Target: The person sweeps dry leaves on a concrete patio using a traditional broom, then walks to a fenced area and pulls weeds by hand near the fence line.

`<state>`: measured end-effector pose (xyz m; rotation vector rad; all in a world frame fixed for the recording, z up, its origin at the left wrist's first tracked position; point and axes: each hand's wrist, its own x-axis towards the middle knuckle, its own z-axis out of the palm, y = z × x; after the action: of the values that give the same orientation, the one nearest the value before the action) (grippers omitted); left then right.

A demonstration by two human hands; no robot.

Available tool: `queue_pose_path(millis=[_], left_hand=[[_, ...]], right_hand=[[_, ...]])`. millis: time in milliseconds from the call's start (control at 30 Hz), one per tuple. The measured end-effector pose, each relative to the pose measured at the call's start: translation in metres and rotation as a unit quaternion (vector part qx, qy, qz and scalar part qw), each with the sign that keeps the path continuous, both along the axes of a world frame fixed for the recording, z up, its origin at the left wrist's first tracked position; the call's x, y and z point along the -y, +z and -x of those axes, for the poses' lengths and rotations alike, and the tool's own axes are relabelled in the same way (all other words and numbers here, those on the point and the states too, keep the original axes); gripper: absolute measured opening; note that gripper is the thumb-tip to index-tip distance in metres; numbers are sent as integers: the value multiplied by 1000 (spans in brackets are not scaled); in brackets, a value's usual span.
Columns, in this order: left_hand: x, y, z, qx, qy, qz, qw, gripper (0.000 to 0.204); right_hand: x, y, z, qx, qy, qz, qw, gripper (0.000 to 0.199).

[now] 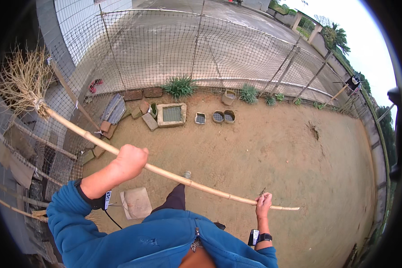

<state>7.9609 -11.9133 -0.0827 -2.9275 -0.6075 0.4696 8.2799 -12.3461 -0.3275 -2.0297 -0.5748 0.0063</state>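
A long broom with a bamboo handle (181, 179) and a head of dry twigs (23, 82) lies slantwise across my front. The twig head is raised at the far left, close to the netting, and the bare end of the handle points right. My left hand (131, 161) is wrapped round the handle about a third of the way down from the twigs. Near the bare end, my right hand (263, 204) grips the same handle, its fingers closed; a small dark twig-like thing (261, 191) shows beside it. Both hands are well apart.
Ahead, a net fence (201, 49) on poles borders the dirt yard (272, 156). A square stone trough (171, 115) and several small water pots (218, 117) stand before it, with bricks (133, 95) nearby. A flat board (136, 203) lies by my feet. Stacked planks (20, 165) fill the left side.
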Motion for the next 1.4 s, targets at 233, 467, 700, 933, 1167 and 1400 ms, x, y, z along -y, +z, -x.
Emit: queue_pose_path(millis=[233,467,700,933,1167,1400], left_hand=[[-186,74,-207,351,-140,-139,915,17],[-266,104,-430,663,-107,-123,731,82],[-203,55,-651,471,-98,780,400,47],[-139,-63,-798,181,-92,878,434,16],[-230,-65,-942,195,-51,924,325,9],[-240,-21,-1024,276,41,942,188,15]], right_hand=[[-8,-7,-78,33,-206,13,978,2],[-67,-6,-77,-53,-347,-47,935,3],[-191,34,-230,-103,-369,-149,912,3],[-374,101,-439,9,-230,-209,950,6],[-330,83,-475,41,-404,-18,913,11],[-472,206,-615,159,-324,-2,933,8]])
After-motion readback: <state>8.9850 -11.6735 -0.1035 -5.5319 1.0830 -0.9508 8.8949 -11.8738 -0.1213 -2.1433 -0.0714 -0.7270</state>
